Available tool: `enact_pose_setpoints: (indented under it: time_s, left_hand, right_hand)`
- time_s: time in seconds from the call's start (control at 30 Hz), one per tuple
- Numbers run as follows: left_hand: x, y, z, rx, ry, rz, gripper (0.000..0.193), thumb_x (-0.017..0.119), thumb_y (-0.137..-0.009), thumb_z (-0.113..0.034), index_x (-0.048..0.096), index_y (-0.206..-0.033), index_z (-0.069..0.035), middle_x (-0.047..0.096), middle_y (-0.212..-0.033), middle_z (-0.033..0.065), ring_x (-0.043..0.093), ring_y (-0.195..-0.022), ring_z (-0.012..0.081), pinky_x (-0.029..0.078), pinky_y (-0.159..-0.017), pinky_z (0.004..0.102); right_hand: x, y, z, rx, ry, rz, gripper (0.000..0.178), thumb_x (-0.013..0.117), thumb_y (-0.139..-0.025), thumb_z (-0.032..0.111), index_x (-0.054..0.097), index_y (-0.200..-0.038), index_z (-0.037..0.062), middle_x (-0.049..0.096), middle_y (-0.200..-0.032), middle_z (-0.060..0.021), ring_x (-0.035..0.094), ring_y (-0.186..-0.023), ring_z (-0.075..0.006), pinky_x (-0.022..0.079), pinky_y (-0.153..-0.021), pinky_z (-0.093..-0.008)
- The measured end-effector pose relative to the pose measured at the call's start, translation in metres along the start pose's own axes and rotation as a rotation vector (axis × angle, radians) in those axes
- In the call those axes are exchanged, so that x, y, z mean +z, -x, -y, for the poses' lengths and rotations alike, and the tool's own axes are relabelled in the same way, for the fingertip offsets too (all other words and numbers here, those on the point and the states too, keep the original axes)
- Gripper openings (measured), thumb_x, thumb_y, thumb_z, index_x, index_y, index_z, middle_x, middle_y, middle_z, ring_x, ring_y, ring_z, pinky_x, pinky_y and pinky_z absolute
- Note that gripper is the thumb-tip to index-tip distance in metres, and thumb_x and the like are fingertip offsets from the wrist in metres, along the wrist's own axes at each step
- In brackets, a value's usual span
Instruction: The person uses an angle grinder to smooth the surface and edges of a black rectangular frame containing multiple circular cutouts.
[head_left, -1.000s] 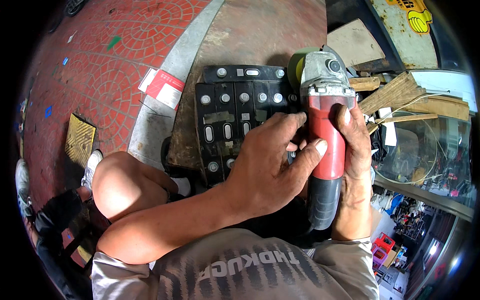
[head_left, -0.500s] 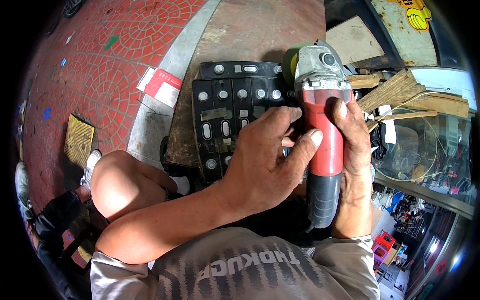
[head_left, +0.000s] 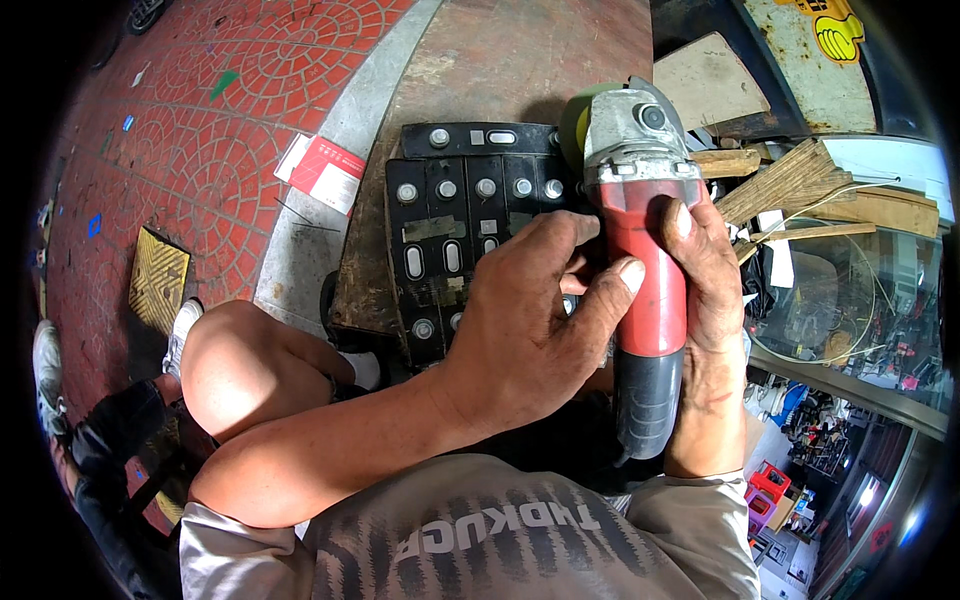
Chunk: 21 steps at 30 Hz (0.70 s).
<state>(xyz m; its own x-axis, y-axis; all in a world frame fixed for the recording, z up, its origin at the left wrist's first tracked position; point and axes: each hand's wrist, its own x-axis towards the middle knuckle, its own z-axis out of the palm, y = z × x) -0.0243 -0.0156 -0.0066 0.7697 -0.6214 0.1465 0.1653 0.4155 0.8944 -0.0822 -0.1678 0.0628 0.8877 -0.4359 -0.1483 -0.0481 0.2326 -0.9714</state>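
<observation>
A red angle grinder (head_left: 645,275) with a grey metal head and a black rear handle is held upright in the picture, its pale yellow-green disc (head_left: 573,125) at the left of the head. My right hand (head_left: 705,260) wraps round the red body from the right, thumb on top. From the left, my left hand (head_left: 535,315) grips the body, its thumb on the casing and its other fingers curled, partly hidden. Beyond and left of it lie black flat pieces (head_left: 425,270) with slots and shiny round bolt-like spots, close to the disc.
A worn brown board (head_left: 500,60) lies under the black pieces. Wood offcuts (head_left: 790,185) and a glass-topped case (head_left: 850,300) are at the right. On the left, a red and white box (head_left: 325,172) sits by red paving (head_left: 230,130). Another person's leg (head_left: 110,430) shows at lower left.
The grinder's head has shifted very slightly to the left and down. Both hands keep their hold, and the black pieces look unmoved.
</observation>
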Motion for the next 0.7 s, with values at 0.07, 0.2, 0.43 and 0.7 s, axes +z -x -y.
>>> enact_pose_setpoints:
  time_s: [0.07, 0.2, 0.43, 0.7]
  left_hand:
    - [-0.0008, -0.0001, -0.0016, -0.014, -0.001, 0.005, 0.027, 0.075, -0.109, -0.014, 0.064, -0.12, 0.008, 0.07, -0.102, 0.019, 0.074, -0.09, 0.0224, 0.063, -0.079, 0.0386]
    - [-0.0014, 0.0013, -0.0004, -0.027, 0.017, 0.003, 0.028, 0.075, -0.109, -0.015, 0.064, -0.122, 0.008, 0.07, -0.103, 0.0189, 0.074, -0.091, 0.0228, 0.063, -0.081, 0.0393]
    - [0.0012, -0.0016, 0.0023, -0.002, 0.013, 0.015, 0.033, 0.074, -0.11, -0.018, 0.064, -0.128, 0.009, 0.07, -0.109, 0.0216, 0.076, -0.096, 0.028, 0.065, -0.084, 0.0405]
    - [-0.001, -0.0016, 0.0013, -0.007, -0.013, 0.006, 0.039, 0.073, -0.111, -0.02, 0.061, -0.13, 0.011, 0.069, -0.111, 0.0243, 0.077, -0.097, 0.0302, 0.067, -0.084, 0.0408]
  right_hand:
    - [0.0006, -0.0004, 0.001, 0.008, -0.005, 0.012, 0.088, 0.086, -0.099, 0.029, 0.046, -0.172, 0.0013, 0.069, -0.151, -0.0167, 0.068, -0.138, -0.0266, 0.049, -0.125, -0.0408]
    - [0.0022, -0.0018, 0.0013, 0.017, 0.002, -0.014, 0.086, 0.086, -0.099, 0.029, 0.047, -0.171, 0.0013, 0.07, -0.15, -0.0164, 0.069, -0.136, -0.026, 0.051, -0.123, -0.0399]
    - [0.0015, -0.0024, 0.0008, 0.024, 0.003, -0.08, 0.084, 0.085, -0.101, 0.033, 0.048, -0.168, -0.0004, 0.071, -0.146, -0.0186, 0.071, -0.132, -0.027, 0.055, -0.118, -0.0402]
    - [0.0046, -0.0057, -0.0049, 0.001, 0.055, -0.12, 0.074, 0.077, -0.107, 0.039, 0.051, -0.161, -0.0037, 0.072, -0.141, -0.022, 0.075, -0.122, -0.0292, 0.063, -0.107, -0.0414]
